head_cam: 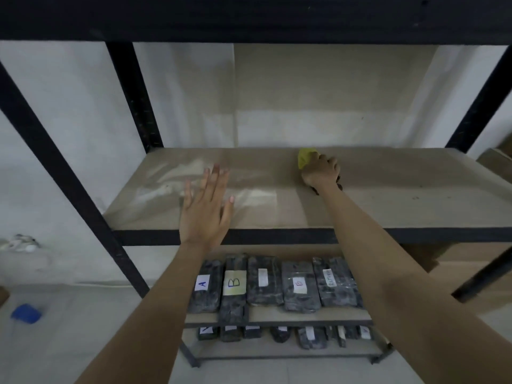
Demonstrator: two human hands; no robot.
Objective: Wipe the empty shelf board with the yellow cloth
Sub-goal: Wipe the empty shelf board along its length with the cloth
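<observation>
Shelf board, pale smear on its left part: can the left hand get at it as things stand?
Probably yes. The left hand is open over the shelf board there, nothing between. But the yellow cloth is in the right hand.

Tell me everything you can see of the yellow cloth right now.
The yellow cloth is bunched into a small wad in the grip of the right hand, with only a crumpled yellow-green corner showing past the fingers. It looks like soft fabric. It sits far back on the tan shelf board, near the middle; the rest is hidden.
</observation>
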